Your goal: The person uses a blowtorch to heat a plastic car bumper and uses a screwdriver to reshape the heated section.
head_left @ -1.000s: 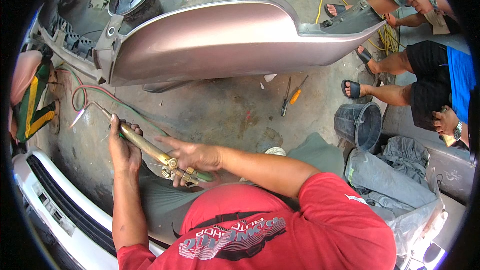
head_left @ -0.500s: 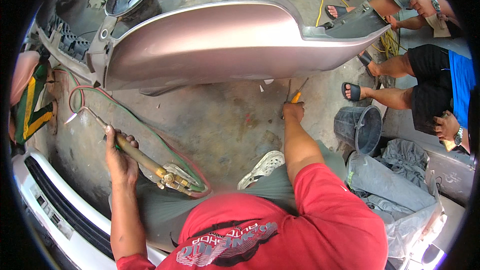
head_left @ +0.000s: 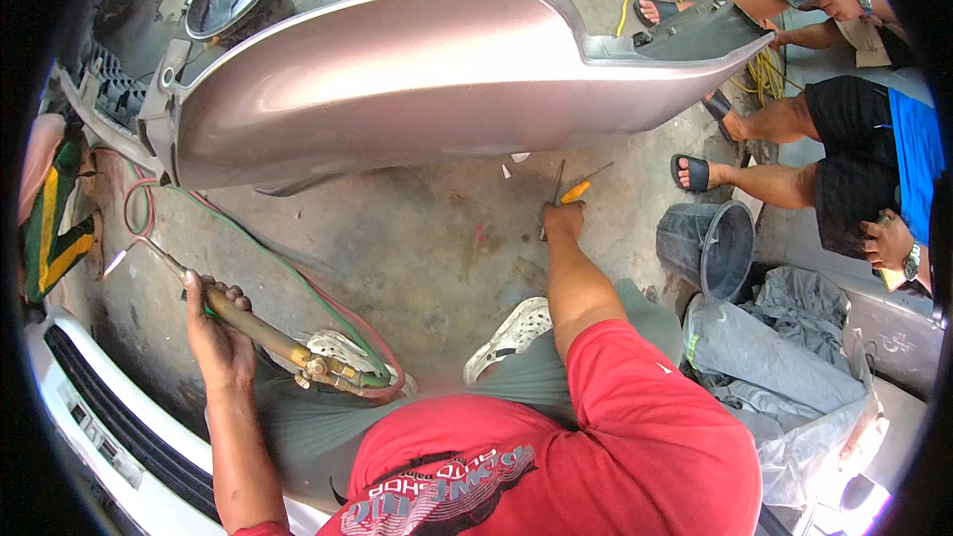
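My left hand is wrapped round a brass gas torch with valves at its near end. Its thin bent tip points to the left and bears a small pale flame. In my right hand, low over the concrete floor, are a screwdriver with a yellow-orange handle and a thin dark rod; its kind is unclear. Both point away from me. Beyond them lies a pinkish-silver car bumper, apart from both hands and the flame.
Red and green hoses trail from the torch across the floor. A white bumper lies at lower left. One black bucket lies tipped at right; another stands far left. People in sandals are at the right, another person at left.
The whole view has shifted, moving most things a little left. The screwdriver leans further right in my right hand. Both hands keep their holds.
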`<state>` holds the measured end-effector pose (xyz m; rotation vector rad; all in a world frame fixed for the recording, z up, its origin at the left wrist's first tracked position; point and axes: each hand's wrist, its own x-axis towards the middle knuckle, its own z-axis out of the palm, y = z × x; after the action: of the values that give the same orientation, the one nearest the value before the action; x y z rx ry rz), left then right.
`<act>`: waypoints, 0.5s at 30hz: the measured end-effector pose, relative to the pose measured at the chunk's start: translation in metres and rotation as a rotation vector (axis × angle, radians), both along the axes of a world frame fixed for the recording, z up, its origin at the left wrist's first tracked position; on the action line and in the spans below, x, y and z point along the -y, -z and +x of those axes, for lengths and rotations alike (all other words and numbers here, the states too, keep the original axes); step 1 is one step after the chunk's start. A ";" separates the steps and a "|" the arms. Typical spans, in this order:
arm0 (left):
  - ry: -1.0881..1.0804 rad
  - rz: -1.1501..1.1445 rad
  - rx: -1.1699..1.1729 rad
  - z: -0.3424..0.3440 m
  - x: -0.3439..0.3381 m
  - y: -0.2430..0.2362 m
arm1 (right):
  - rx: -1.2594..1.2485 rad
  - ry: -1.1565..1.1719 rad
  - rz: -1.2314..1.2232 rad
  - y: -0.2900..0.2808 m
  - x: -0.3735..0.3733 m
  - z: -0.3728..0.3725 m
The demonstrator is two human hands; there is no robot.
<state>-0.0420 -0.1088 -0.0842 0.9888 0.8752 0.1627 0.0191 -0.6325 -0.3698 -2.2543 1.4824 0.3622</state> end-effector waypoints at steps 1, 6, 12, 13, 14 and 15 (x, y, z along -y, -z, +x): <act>0.009 -0.008 0.005 0.000 0.000 0.001 | 0.003 0.015 -0.015 -0.001 0.002 0.001; 0.029 0.029 0.004 -0.003 -0.005 0.003 | 0.189 0.203 -0.041 0.010 0.034 0.012; 0.012 0.109 -0.093 -0.011 -0.008 0.002 | -0.056 -0.369 0.015 0.030 0.101 0.042; 0.008 0.100 -0.115 -0.013 -0.006 0.001 | -0.030 -0.372 0.103 0.030 0.112 0.047; 0.004 0.035 -0.063 -0.013 -0.006 0.001 | 0.010 -0.315 0.218 0.028 0.122 0.051; -0.022 -0.025 -0.012 -0.013 -0.004 0.002 | 0.042 -0.238 0.319 0.029 0.130 0.056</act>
<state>-0.0550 -0.1047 -0.0866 0.9583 0.8973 0.1640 0.0749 -0.7626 -0.3986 -2.1636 1.0508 0.5755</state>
